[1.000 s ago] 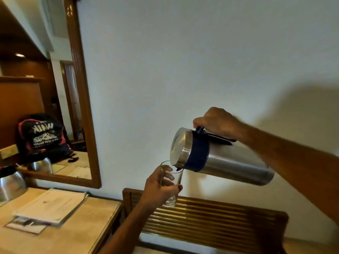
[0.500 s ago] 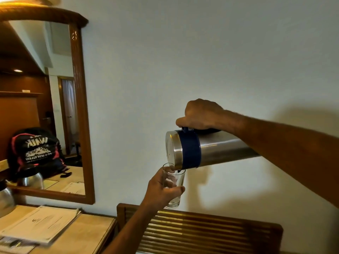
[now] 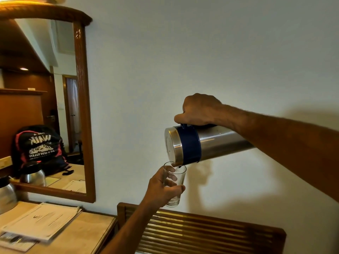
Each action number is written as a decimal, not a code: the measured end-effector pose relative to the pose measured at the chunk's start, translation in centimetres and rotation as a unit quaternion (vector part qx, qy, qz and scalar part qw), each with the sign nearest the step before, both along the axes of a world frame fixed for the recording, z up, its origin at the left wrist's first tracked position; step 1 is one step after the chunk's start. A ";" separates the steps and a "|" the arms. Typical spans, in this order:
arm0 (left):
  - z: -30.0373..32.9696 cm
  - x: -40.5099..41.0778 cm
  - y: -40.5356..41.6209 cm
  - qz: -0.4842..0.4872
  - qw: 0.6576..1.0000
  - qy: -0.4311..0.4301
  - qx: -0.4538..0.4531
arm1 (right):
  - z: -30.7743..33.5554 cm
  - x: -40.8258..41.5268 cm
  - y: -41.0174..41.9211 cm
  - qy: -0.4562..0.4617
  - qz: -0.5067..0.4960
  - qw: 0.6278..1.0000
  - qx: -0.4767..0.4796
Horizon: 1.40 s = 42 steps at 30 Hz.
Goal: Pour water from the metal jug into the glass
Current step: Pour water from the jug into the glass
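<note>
A person's right hand [image 3: 199, 110] tips a cylindrical, brushed stainless-steel jug with a dark blue plastic collar [image 3: 201, 143] almost onto its side, its flat metal lid end facing left and its spout edge sitting just over the rim of a clear, tapered drinking glass [image 3: 175, 186]. The right fingers are curled shut around the dark handle on top of the jug, a grip that lets the wrist roll the vessel over while carrying its weight from above. The left hand [image 3: 161, 191] wraps the glass from the left side, thumb in front and fingers closed round the wall, holding it upright in the air right under the spout so that the stream has little distance to fall. A thin run of water appears at the lip; only a shallow pool shows at the thick base of the glass, so the pour seems to be in its early part. Both vessels hang well above a slatted brown wooden rack [image 3: 201, 233] against a plain pale wall. To the left, a wood-framed mirror [image 3: 85, 114] stands over a light wooden desk [image 3: 88, 233] bearing a stack of white printed papers [image 3: 44, 220] and a rounded steel kettle [image 3: 6, 195].
</note>
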<state>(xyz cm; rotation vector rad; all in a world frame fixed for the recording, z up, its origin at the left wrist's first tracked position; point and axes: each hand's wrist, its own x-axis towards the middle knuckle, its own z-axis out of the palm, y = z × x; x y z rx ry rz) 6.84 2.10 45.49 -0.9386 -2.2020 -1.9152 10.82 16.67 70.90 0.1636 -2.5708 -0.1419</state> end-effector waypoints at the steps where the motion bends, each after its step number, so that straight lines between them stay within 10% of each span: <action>1: 0.0 -0.1 0.1 0.002 1.000 0.001 -0.004 | 0.0 -0.1 0.0 0.000 0.000 1.000 -0.001; 42: -0.6 -1.6 1.7 0.006 1.000 -0.017 0.001 | 0.6 -1.4 -0.8 0.003 0.026 0.997 0.077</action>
